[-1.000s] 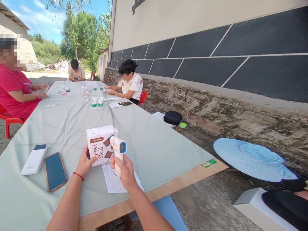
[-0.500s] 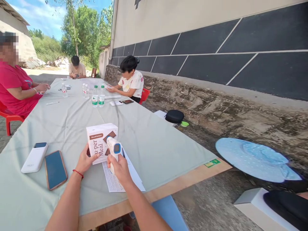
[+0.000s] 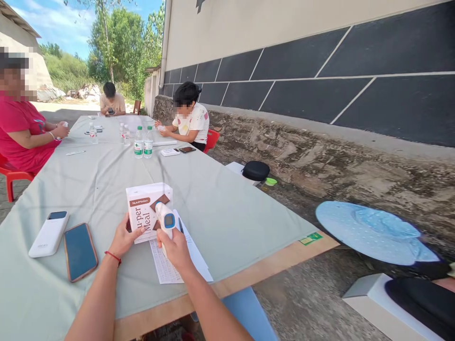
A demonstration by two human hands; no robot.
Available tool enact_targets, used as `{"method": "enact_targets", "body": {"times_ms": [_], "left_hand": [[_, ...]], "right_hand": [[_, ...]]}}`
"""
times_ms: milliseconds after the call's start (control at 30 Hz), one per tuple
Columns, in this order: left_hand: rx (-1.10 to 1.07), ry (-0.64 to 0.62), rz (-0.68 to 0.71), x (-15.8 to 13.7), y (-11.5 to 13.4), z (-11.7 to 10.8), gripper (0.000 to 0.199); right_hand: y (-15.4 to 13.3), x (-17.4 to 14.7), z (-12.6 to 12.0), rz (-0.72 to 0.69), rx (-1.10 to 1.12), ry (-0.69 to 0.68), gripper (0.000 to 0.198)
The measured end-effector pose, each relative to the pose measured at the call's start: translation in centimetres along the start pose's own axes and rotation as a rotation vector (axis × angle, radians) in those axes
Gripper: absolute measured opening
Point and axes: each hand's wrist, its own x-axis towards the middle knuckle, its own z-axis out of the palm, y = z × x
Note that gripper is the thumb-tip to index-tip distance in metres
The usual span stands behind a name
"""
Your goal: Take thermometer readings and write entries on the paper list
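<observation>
Your table (image 3: 241, 227): near left corner cut off | box (image 3: 145, 210): upright at the near end, your left hand (image 3: 124, 237) curled around its side, some fingers hidden | papers (image 3: 168, 272): partly covered | thermometer (image 3: 162, 213): handle mostly hidden in your closed right hand (image 3: 177, 250); contact with box unclear

Looks like an outdoor yard (image 3: 74, 105), given the building wall (image 3: 291, 28) at upper right, trees (image 3: 126, 47) and sky (image 3: 76, 35) at upper left, rough ground (image 3: 295, 308) at lower right.
</observation>
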Motion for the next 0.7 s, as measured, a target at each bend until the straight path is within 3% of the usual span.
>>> {"method": "enact_targets", "body": {"times_ms": [267,700], "left_hand": [[0.002,-0.021,0.003,0.0,-0.1,-0.1,0.068],[0.010,-0.020,0.005,0.0,-0.2,-0.1,0.065]], "right_hand": [[1.0,0.1,-0.2,-0.014,-0.091,0.013,0.026],[0.0,-0.1,-0.4,-0.004,-0.100,0.014,0.024]]}}
